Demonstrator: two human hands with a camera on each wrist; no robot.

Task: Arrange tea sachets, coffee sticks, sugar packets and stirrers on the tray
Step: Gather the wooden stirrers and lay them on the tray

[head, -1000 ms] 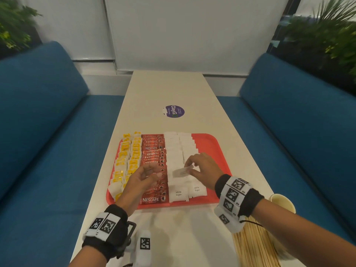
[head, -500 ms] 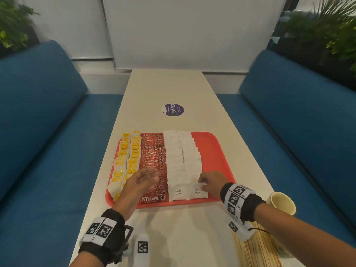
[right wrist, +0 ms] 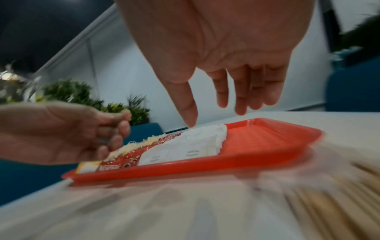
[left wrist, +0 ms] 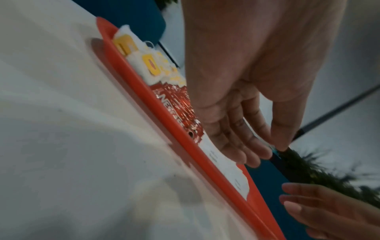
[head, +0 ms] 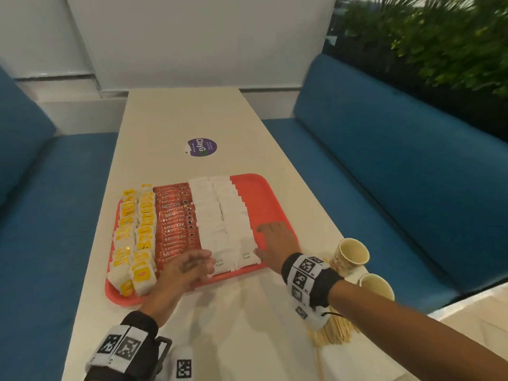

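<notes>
A red tray [head: 264,193] lies on the white table. It holds yellow tea sachets [head: 134,235] at the left, red coffee sticks [head: 176,215] beside them, then two columns of white sugar packets [head: 217,215]. My left hand [head: 189,266] hovers over the near ends of the coffee sticks and sugar packets, fingers relaxed and empty [left wrist: 257,154]. With fingers spread and nothing in it, my right hand [head: 275,240] is over the tray's bare right strip, thumb by the nearest sugar packet [right wrist: 193,152]. Wooden stirrers [head: 332,331] lie on the table under my right wrist.
Two paper cups [head: 351,253] [head: 376,287] stand at the table's right edge near the stirrers. A purple round sticker [head: 202,147] is on the table beyond the tray. Blue benches [head: 398,174] flank the table; plants [head: 439,37] are behind the right one.
My right hand set the sugar packet it pinched at the near end of the right column, let go and moved right over the bare tray. My left hand drew slightly nearer.
</notes>
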